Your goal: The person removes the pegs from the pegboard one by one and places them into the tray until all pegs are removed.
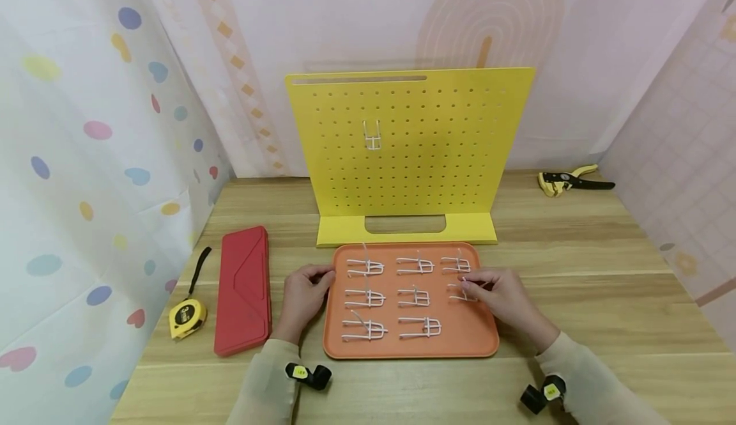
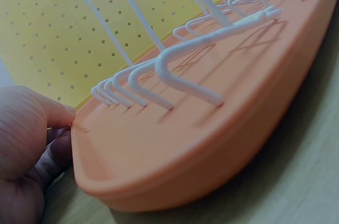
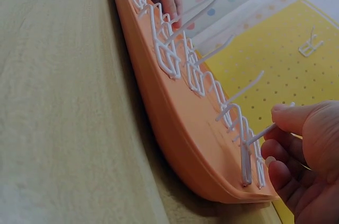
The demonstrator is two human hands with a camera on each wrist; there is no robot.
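My right hand [image 1: 506, 294] pinches the upward prong of a white wire pegboard hook [image 3: 246, 152] between thumb and fingers, at the right side of the orange tray [image 1: 468, 342]. In the right wrist view, the hook's frame is low over the tray floor. My left hand [image 1: 305, 297] holds the tray's left rim, with a fingertip on the rim and other fingers curled against the outer wall. Several more white hooks [image 1: 368, 329] lie in rows in the tray, their prongs pointing up. One hook [image 1: 373, 137] hangs on the yellow pegboard [image 1: 402, 182] behind the tray.
Left of the tray lie a red case [image 1: 244, 291] and a yellow tape measure [image 1: 188, 317] with a black strap. A black and yellow hand tool [image 1: 575, 180], like a wire stripper, lies at the back right. Patterned curtains [image 1: 368, 22] hang behind the wooden table [image 1: 621, 284].
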